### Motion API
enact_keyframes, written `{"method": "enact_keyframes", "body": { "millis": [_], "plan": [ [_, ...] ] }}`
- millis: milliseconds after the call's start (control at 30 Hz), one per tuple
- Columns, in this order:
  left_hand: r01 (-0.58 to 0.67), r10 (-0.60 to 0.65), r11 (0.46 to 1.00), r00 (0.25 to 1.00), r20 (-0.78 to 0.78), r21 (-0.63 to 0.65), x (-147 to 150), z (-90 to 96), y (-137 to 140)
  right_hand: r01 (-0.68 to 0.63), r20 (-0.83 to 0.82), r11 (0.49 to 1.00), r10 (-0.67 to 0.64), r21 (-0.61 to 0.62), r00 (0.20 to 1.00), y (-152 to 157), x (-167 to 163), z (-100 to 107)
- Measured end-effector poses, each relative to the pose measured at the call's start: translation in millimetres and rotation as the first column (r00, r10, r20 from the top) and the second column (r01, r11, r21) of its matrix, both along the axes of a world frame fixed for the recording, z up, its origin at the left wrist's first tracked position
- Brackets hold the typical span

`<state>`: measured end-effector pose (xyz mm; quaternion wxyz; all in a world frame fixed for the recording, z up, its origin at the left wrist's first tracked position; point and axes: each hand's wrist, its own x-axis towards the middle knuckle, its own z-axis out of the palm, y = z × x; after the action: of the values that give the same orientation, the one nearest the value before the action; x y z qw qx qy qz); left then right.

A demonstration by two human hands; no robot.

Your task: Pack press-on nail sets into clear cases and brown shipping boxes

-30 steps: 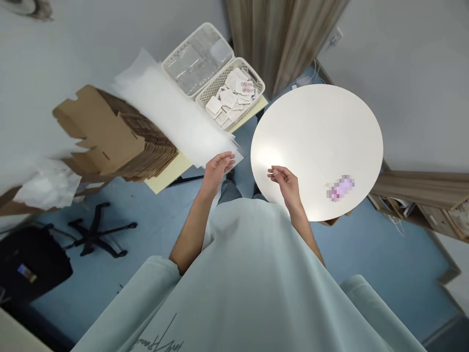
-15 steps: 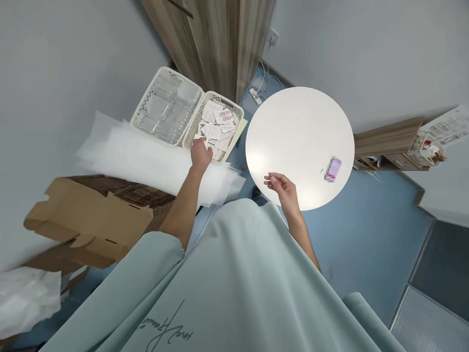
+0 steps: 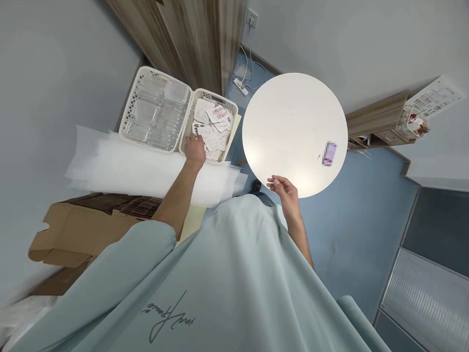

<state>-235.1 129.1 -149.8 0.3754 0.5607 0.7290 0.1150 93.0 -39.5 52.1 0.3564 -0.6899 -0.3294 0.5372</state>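
My left hand [image 3: 195, 150] reaches over the near left side of a cream plastic basket [image 3: 234, 105] filled with white printed cards [image 3: 216, 137]. Its fingers are bent down among the cards by the left wall. The fingertips are partly hidden, so anything between them does not show. Just beyond them lies a card with dark round pictures [image 3: 198, 128]. Over the near edge of a round white table [image 3: 293, 122], my right hand [image 3: 287, 193] hovers with loosely curled, slightly parted fingers and nothing in it. On the table's right part lies a blurred purple object [image 3: 329, 154].
A second cream basket [image 3: 126, 115] with clear plastic boxes [image 3: 157, 107] adjoins on the left. White translucent sheets [image 3: 110, 161] lie in front of both, with brown cardboard boxes [image 3: 84, 225] nearer me. A power strip [image 3: 241, 86] and cables lie on the blue floor behind the table.
The view has shifted a little. My left hand has moved slightly toward the basket's left wall, and the card with dark pictures shows more clearly. My right hand keeps its loose pose.
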Motion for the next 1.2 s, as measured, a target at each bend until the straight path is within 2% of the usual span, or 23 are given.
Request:
{"method": "enact_keyframes", "body": {
  "millis": [167,233,300,400,467,533,633,733,867,967,1200],
  "plan": [
    [-0.177,0.177,0.984,0.984,0.012,0.014,-5,17.4,0,-0.023,-0.05,0.999,0.024,0.022,0.998,10,0,-4],
    [-0.184,0.184,0.983,0.983,0.008,-0.009,-10,28.9,0,-0.046,-0.067,0.999,0.048,0.024,0.997,16,2,-5],
    [-0.149,0.148,0.988,0.987,-0.058,-0.027,-14,43.6,0,-0.081,-0.08,0.996,0.083,0.027,0.993,22,6,-8],
    [-0.13,0.134,0.991,0.982,-0.134,0.038,-10,70.4,-6,-0.129,-0.106,0.991,0.133,0.038,0.985,32,14,-13],
    [-0.148,0.161,0.98,0.983,-0.088,0.133,4,89.9,-15,-0.153,-0.125,0.987,0.158,0.049,0.98,38,20,-19],
    [-0.182,0.181,0.961,0.983,0.023,0.21,27,109.1,-28,-0.169,-0.143,0.984,0.175,0.059,0.974,44,26,-26],
    [-0.246,0.199,0.947,0.954,0.224,0.208,68,135.4,-49,-0.206,-0.159,0.977,0.213,0.058,0.964,52,38,-34],
    [-0.28,0.208,0.944,0.915,0.346,0.173,104,156.1,-68,-0.221,-0.152,0.973,0.229,0.065,0.962,56,51,-38],
    [-0.328,0.233,0.937,0.843,0.484,0.122,131,174.4,-84,-0.199,-0.133,0.977,0.207,0.074,0.969,61,71,-38],
    [-0.332,0.235,0.94,0.791,0.565,0.074,147,185.0,-92,-0.226,-0.115,0.969,0.237,0.097,0.965,64,83,-32],
    [-0.272,0.202,0.962,0.749,0.631,0.015,187,201.1,-107,-0.295,-0.09,0.945,0.309,0.14,0.947,62,95,-14]
  ]
}}
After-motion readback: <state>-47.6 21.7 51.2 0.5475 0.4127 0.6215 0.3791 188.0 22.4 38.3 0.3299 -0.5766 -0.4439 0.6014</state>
